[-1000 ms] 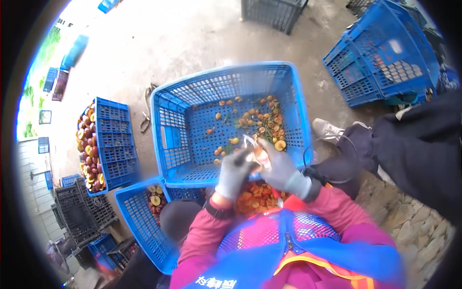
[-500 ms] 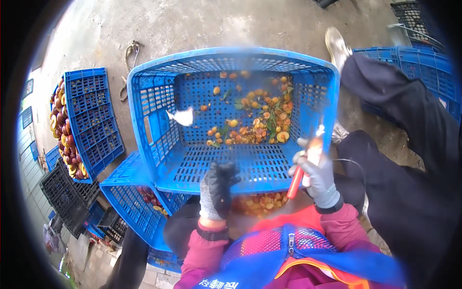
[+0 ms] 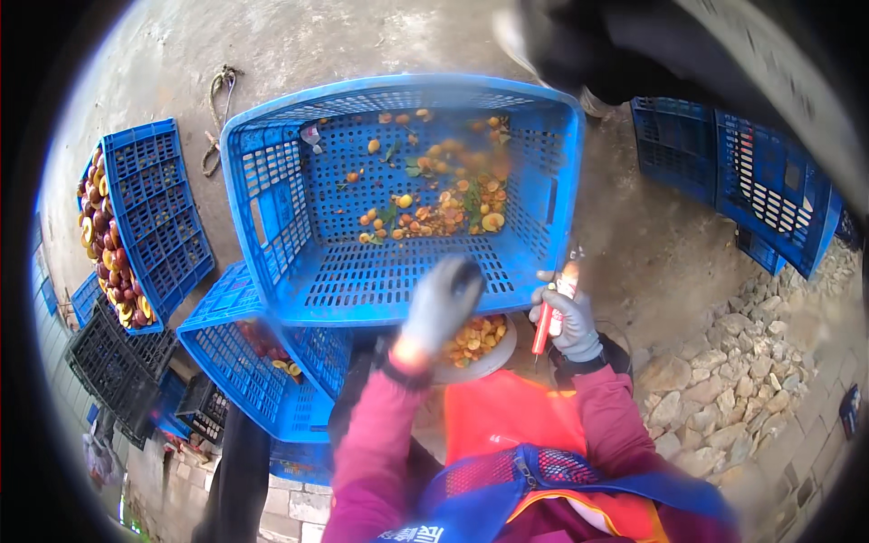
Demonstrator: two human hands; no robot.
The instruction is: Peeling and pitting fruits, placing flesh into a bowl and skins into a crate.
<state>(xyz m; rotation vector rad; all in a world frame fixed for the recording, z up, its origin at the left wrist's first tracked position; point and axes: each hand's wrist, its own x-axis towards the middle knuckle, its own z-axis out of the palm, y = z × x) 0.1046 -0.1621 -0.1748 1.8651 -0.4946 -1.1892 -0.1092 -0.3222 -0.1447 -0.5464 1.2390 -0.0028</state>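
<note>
A large blue plastic crate (image 3: 412, 312) stands tilted in front of me, with small orange fruits, cut pieces and green leaves (image 3: 457, 208) scattered on its perforated bottom. A small white crumpled wrapper (image 3: 310, 138) lies at its far left corner. My left hand (image 3: 442, 303), in a grey and black glove, is over the crate's near edge; its fingers are smeared by motion. My right hand (image 3: 572, 328), in a grey glove, grips a slim red-handled tool (image 3: 542, 330) and a white-and-red tube (image 3: 566, 281) beside the crate's near right corner.
A pale basin (image 3: 493, 362) of orange fruit pieces sits under the crate's near edge. At left are a blue crate of dark red and yellow fruit (image 3: 158, 217), another blue crate (image 3: 235, 362) and black crates (image 3: 118, 362). Right: blue crates (image 3: 769, 181), stones (image 3: 724, 380), a walking person's dark-trousered leg (image 3: 634, 50).
The white wrapper, in mid-air before, now lies inside the crate. My left hand has moved up and right, over the crate's edge. The other person's legs have moved away to the upper right.
</note>
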